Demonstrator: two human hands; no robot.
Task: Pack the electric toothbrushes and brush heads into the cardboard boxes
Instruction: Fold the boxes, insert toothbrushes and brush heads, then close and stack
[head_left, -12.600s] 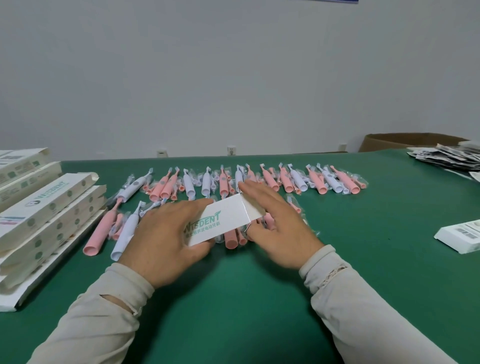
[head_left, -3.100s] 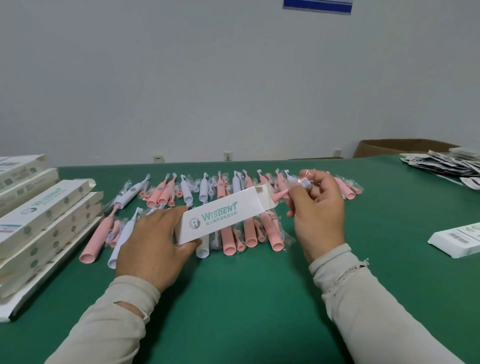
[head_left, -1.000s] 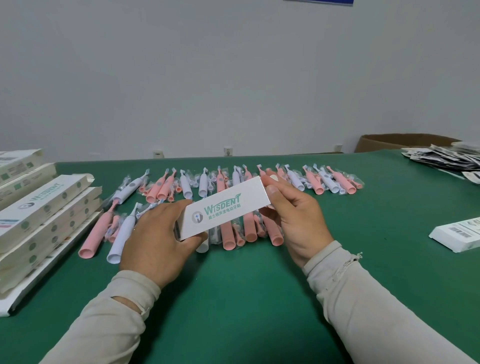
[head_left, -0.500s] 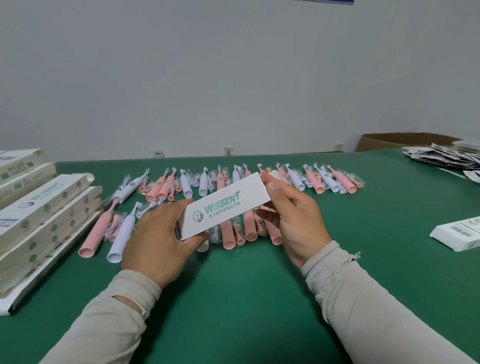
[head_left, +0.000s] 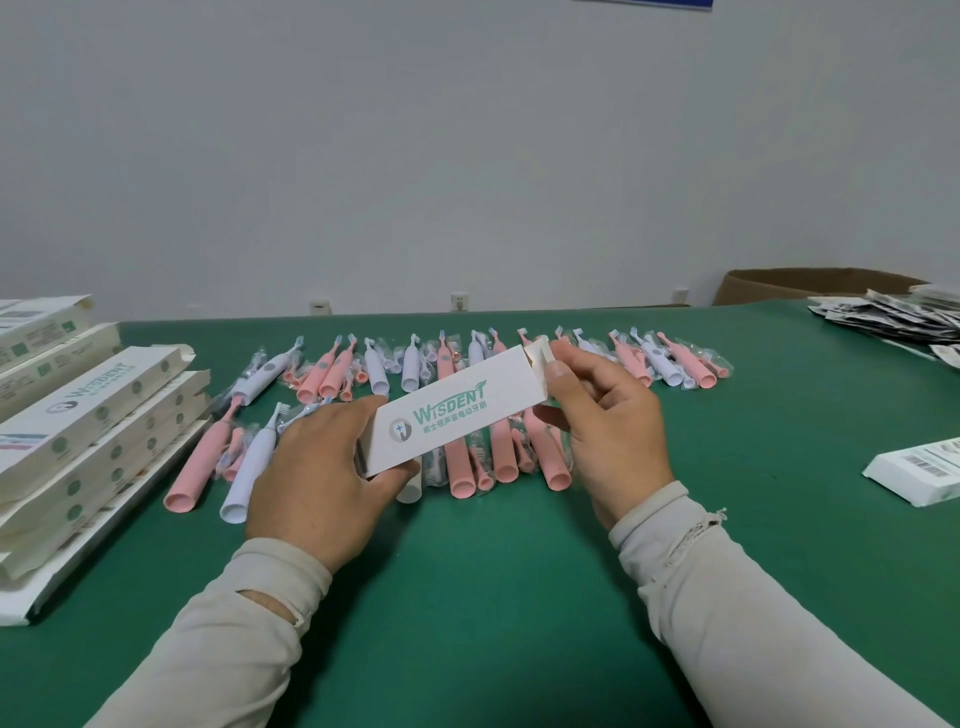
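White box (head_left: 457, 413) held between both hands reads "WISDENT" in green, with a line of Chinese characters under it and a round tooth logo at its left. Top box of the stack (head_left: 88, 402) at left shows the same "WISDENT" print; barcode on the white box (head_left: 919, 467) at right is too small to read.

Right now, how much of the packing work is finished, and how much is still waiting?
Done: a stack of boxes lies at the left. In hand: the left hand holds one white box while the right hand works its end flap, not fully shut. Left: many pink and white toothbrushes lie loose on the green table.
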